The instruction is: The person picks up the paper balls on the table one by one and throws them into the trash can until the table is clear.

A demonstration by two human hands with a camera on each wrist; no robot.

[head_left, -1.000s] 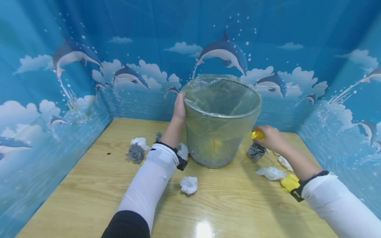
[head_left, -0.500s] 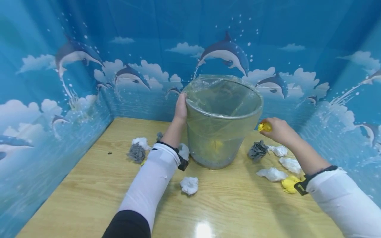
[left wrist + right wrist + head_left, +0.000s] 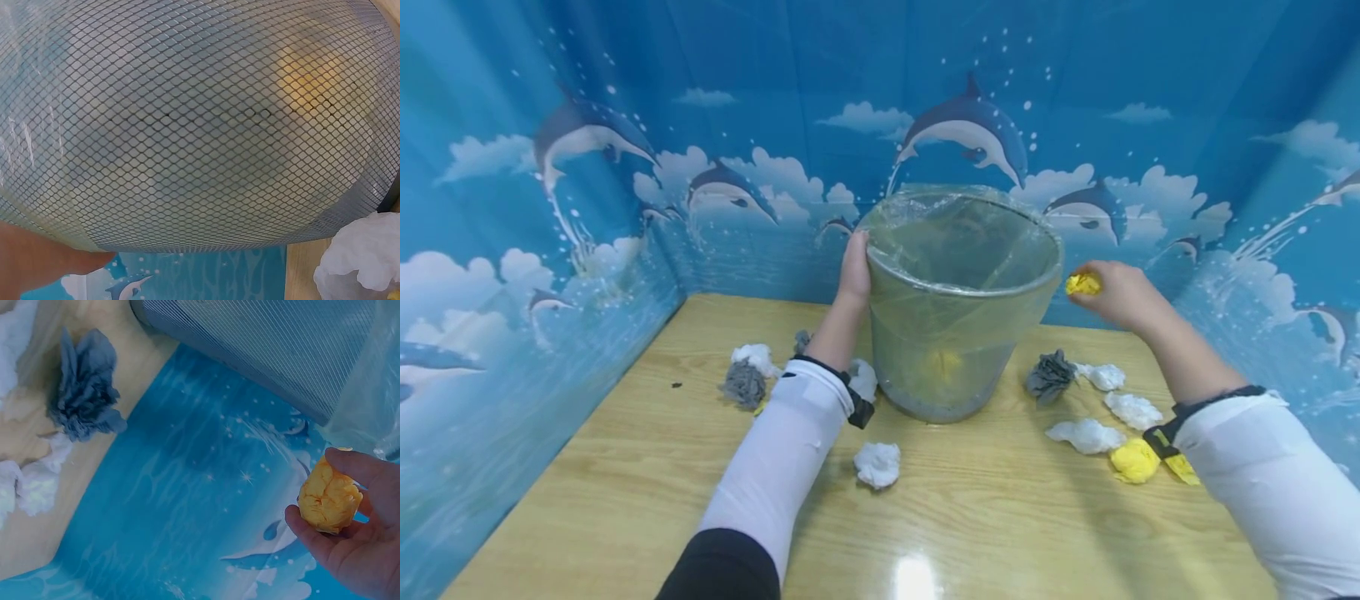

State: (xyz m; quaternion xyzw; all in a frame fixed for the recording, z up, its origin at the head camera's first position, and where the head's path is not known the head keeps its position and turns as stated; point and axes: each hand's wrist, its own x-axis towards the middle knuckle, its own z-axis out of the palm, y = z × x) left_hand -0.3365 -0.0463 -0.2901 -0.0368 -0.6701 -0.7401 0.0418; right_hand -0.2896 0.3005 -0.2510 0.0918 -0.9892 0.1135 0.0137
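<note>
1. Left hand (image 3: 853, 268): fingers wrapped over the rim of the mesh bin (image 3: 958, 333), gripping it on its left side; palm flat on the wall.
2. Bin stands upright on the counter (image 3: 625, 467), lined with a clear plastic bag (image 3: 970, 242) folded over the rim.
3. Left wrist view: mesh wall fills the frame, a fingertip (image 3: 81, 261) touching it low; a yellow wad (image 3: 306, 84) shows through the mesh inside.
4. Right hand (image 3: 1116, 293): fingers narrow, pinching a yellow paper ball (image 3: 1083, 284) between thumb and fingertips. Ball is off the counter, just beside the bin's rim on its right, not over the opening.
5. Right wrist view confirms: yellow paper ball (image 3: 329, 497) held at the fingertips (image 3: 356, 465), the bag's edge close above them.
6. Below the right fingers on the counter: grey paper wad (image 3: 1049, 376), then white wads (image 3: 1105, 377) (image 3: 1133, 409) (image 3: 1084, 436) and a yellow wad (image 3: 1134, 461) nearer the wrist.
7. By the left forearm: white wad (image 3: 877, 464), white wad (image 3: 753, 357) and grey wad (image 3: 743, 385), well apart from the left fingers.
</note>
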